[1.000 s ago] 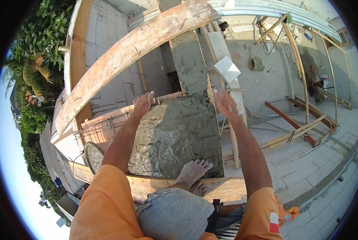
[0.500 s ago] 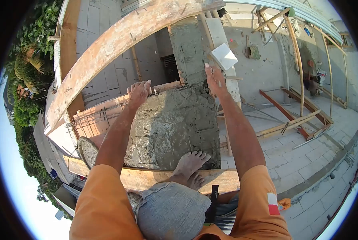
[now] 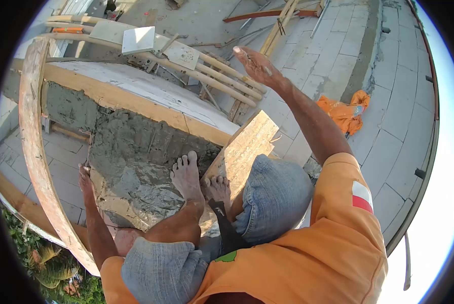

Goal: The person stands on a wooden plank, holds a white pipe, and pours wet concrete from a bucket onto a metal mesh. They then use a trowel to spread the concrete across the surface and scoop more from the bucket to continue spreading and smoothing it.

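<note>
Wet grey concrete (image 3: pixel 130 152) fills the wooden formwork in front of me, rough in places and shiny with water in others. My left hand (image 3: pixel 86 183) is at the formwork's left edge, its fingers bent over the formwork board (image 3: pixel 103 190); the fingertips are small and partly hidden. Raised in the air to the right, my right hand (image 3: pixel 257 67) is open and holds nothing, its fingers stretched out. Bare feet (image 3: pixel 186 177) smeared with cement stand at the near end, one on the concrete and the other by a wooden board (image 3: pixel 244 147).
A curved, nail-studded plank (image 3: pixel 34 126) arches across the left side. Bamboo poles (image 3: pixel 212 81) run beyond the formwork, with a white tile (image 3: pixel 138 40) lying on them. An orange cloth (image 3: pixel 344 111) lies on the block floor (image 3: pixel 389 101) at the right. Treetops show far below left.
My view has swung to the right. The right hand has lifted off the formwork's right side and out over the bamboo poles. The left hand stays at the formwork's edge.
</note>
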{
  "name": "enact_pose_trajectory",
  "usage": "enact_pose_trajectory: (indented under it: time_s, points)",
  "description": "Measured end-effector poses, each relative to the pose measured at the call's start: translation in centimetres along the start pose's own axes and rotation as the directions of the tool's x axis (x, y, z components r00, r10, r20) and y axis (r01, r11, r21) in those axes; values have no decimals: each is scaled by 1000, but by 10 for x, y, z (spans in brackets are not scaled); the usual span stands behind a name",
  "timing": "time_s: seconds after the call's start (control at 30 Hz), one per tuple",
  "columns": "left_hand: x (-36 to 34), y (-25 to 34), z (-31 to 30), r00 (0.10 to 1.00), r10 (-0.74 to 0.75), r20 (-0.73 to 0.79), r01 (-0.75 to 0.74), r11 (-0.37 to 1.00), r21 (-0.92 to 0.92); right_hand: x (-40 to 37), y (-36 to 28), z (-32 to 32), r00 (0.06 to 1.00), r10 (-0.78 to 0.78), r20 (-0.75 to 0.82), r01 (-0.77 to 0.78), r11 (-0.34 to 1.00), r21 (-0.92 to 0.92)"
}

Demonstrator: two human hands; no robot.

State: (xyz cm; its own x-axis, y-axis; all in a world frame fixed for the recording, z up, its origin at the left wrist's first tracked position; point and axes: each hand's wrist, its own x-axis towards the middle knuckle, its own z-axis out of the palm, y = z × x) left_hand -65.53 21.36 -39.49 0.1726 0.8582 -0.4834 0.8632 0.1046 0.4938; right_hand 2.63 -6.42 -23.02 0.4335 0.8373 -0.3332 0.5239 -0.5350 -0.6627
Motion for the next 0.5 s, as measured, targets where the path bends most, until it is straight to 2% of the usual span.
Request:
enact_pose_trajectory:
  time_s: [0.03,0.07,0.1,0.17,0.23,0.27,0.3,0.33,0.37,0.43,0.47,0.5]
  points:
    - [-33,49,29,992,128,-14,-122,967,223,-31,26,-14,983,-65,-172,87,989,123]
    - [-89,126,74,971,235,35,-225,865,449,-61,44,-31,961,164,-222,-135,981,136]
    - [-159,211,125,941,309,135,-324,713,622,-92,63,-46,887,381,-262,-347,923,168]
    - [-284,331,203,856,360,371,-506,441,741,-176,121,-53,821,446,-356,-357,888,289]
    - [-311,331,232,802,386,455,-595,453,664,-250,152,-43,641,694,-327,-617,720,319]
    - [-310,321,236,787,385,482,-617,476,627,-289,176,-27,619,712,-331,-628,702,337]
    - [-304,308,238,775,385,501,-632,493,598,-326,203,-5,587,759,-281,-621,645,446]
    - [-295,296,236,761,389,519,-647,507,569,-356,219,16,557,799,-227,-605,577,548]
    - [-275,283,229,745,396,537,-663,526,532,-381,218,37,538,812,-227,-608,560,563]
    - [-233,231,203,742,393,543,-656,592,468,-417,206,78,639,564,-524,-446,826,346]
    - [-204,208,186,751,387,536,-640,628,443,-429,208,95,633,569,-526,-442,822,358]
    - [-167,183,165,768,376,519,-611,672,418,-438,212,113,568,613,-549,-518,785,340]
